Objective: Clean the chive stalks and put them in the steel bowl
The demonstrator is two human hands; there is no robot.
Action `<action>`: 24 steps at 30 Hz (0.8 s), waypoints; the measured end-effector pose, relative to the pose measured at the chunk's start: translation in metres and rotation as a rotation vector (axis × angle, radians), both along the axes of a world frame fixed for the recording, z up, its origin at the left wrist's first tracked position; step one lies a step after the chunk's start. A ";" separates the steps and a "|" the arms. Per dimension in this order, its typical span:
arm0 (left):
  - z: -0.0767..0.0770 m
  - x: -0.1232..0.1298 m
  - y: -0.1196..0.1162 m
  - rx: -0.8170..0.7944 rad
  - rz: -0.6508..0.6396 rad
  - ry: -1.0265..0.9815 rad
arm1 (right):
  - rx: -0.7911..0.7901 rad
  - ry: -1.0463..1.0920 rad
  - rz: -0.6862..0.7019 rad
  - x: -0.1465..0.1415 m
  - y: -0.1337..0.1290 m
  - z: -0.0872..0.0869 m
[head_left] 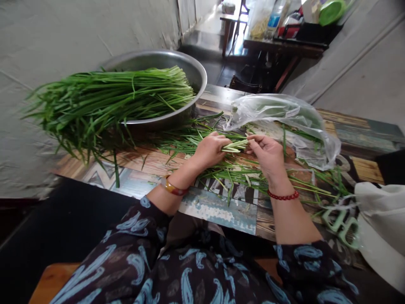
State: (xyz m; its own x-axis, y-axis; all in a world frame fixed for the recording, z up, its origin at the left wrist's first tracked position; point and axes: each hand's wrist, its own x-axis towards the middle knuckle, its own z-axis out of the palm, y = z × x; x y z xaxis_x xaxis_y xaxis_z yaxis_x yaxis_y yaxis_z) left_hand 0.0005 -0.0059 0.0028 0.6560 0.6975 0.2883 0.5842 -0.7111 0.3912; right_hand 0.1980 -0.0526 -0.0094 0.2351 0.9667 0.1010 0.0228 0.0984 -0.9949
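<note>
Around a small bunch of green stalks, my left hand is closed, with the pale ends sticking out to the right. My right hand pinches at the tips of those ends with thumb and forefinger. Loose green stalks and scraps lie on the patterned wooden table below and around both hands. Behind my left hand more long leaves are spread out. A large heap of green stalks fills a metal basin at the left, its leaves hanging over the rim.
A clear plastic bag with greens lies behind my right hand. Pale green scissor handles and a white cloth-like item are at the right. Another table with a bottle stands farther back. A wall rises at the left.
</note>
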 end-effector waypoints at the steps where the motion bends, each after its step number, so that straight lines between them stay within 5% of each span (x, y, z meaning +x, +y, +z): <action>1: 0.001 0.000 -0.002 0.046 0.004 0.038 | 0.021 -0.023 -0.019 -0.001 0.000 -0.001; 5: 0.000 0.005 -0.009 0.148 0.003 0.111 | 0.028 -0.001 0.006 -0.008 -0.003 -0.001; 11: 0.003 0.009 -0.006 -0.022 -0.010 -0.038 | 0.048 0.053 0.132 -0.011 -0.003 -0.001; 17: 0.069 -0.003 0.013 -0.188 0.047 -0.773 | 0.268 -0.370 0.097 -0.015 -0.006 0.002; 20: 0.101 0.004 0.009 -0.289 0.031 -0.968 | 0.369 -0.541 0.088 -0.035 -0.003 0.014; 24: 0.121 0.027 -0.006 -0.398 -0.066 -1.131 | 0.465 -0.541 0.093 -0.075 0.023 0.035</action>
